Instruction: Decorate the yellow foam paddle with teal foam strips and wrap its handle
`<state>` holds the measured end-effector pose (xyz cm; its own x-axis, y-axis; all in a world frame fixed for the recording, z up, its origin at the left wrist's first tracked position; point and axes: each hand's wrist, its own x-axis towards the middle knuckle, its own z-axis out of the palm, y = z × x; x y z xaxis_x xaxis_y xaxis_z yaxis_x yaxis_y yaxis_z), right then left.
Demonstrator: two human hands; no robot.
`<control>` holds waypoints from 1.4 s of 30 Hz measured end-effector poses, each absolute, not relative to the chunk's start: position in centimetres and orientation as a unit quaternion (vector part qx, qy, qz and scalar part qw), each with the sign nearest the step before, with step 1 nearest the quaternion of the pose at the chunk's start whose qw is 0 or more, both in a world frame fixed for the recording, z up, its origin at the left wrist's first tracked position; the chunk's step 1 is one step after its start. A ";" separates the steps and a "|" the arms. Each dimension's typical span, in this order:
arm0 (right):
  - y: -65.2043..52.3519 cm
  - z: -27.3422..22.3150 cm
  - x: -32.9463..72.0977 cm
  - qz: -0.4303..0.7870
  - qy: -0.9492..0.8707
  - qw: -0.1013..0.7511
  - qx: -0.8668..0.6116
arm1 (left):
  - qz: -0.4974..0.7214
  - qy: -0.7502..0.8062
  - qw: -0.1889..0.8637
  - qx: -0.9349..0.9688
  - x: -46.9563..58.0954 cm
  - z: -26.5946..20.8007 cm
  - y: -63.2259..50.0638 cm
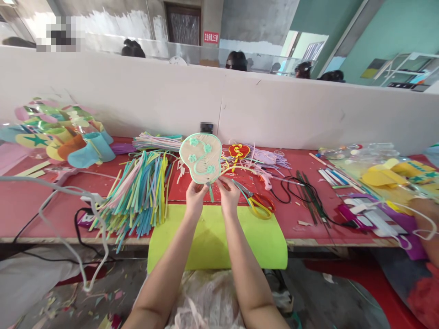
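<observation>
A cream fan-shaped craft piece (pixel 201 160) with a mint-green edge, small green flowers and a curling green line stands upright in front of me. It looks made of pipe cleaners, and a short green handle (pixel 211 193) points down from its base. My left hand (pixel 196 195) is closed on the lower left edge, close to the handle. On the lower right, my right hand (pixel 229 192) pinches the fan's base; its fingertips are partly hidden. Yellow-handled scissors (pixel 258 205) lie just right of my right hand. Under my forearms spreads a lime-green felt sheet (pixel 219 233).
Bundled pastel pipe cleaners (pixel 140 192) lie to the left, near felt boot shapes (pixel 89 150). A small red and yellow fan (pixel 239 151) rests behind. To the right are a glue gun (pixel 265 181), black cable (pixel 313 198) and power strip (pixel 360 218). Another person's arm (pixel 425 217) is at far right.
</observation>
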<state>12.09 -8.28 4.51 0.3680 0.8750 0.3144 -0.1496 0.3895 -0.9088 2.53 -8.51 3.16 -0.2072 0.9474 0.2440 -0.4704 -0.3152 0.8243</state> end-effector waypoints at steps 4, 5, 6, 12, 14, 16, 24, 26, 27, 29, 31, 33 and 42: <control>-8.3 4.3 11.3 0.390 -0.381 0.731 -0.410 | 0.712 0.301 0.497 0.394 2.8 3.3 -8.6; -8.4 4.3 11.1 0.392 -0.369 0.739 -0.406 | 0.711 0.303 0.498 0.395 2.8 3.4 -8.6; -8.4 4.3 10.9 0.392 -0.358 0.746 -0.401 | 0.709 0.306 0.498 0.395 2.9 3.4 -8.6; -8.6 4.4 11.0 0.426 -0.355 0.738 -0.384 | 0.706 0.320 0.491 0.397 2.9 3.7 -8.7; -8.6 4.5 11.2 0.449 -0.355 0.729 -0.374 | 0.710 0.322 0.482 0.400 2.9 3.8 -8.8; -8.9 4.7 11.3 0.478 -0.354 0.719 -0.359 | 0.714 0.327 0.473 0.401 2.8 3.8 -8.8; -9.1 5.2 10.6 0.484 -0.387 0.699 -0.356 | 0.712 0.313 0.484 0.401 2.6 3.7 -8.6; -8.9 5.1 10.6 0.478 -0.365 0.705 -0.375 | 0.695 0.305 0.501 0.417 2.6 3.7 -8.6; -8.8 5.1 10.7 0.477 -0.360 0.706 -0.382 | 0.686 0.298 0.510 0.424 2.6 3.7 -8.6; -8.8 5.1 10.9 0.477 -0.359 0.702 -0.390 | 0.677 0.285 0.523 0.433 2.5 3.7 -8.6; -8.9 5.3 11.1 0.478 -0.363 0.697 -0.392 | 0.674 0.281 0.527 0.435 2.6 3.6 -8.6; -9.0 5.4 11.2 0.480 -0.364 0.699 -0.387 | 0.670 0.283 0.532 0.433 2.7 3.4 -8.6; -8.8 4.9 11.1 0.473 -0.361 0.711 -0.374 | 0.645 0.271 0.582 0.415 2.5 2.3 -8.5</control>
